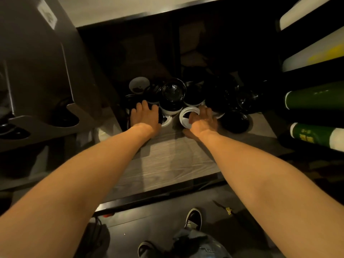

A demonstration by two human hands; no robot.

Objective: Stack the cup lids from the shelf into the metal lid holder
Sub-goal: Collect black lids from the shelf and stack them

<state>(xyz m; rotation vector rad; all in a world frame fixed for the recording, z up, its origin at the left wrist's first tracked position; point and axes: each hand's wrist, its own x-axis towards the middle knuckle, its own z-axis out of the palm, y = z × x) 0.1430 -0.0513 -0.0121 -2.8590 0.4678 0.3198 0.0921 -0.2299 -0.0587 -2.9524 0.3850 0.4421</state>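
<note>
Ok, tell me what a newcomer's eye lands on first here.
Two bare forearms reach from the bottom corners to a heap of black, white-rimmed cup lids at the back of the wood-grain shelf. The left hand lies over a black lid, while the right hand grips a white-rimmed lid beside it. Green rolls stick in from the right edge.

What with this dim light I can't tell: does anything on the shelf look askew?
Yes. The lids lie in a loose heap on the shelf, tilted and overlapping rather than nested. The left hand rests on one; the right hand grips a white-rimmed lid.
</note>
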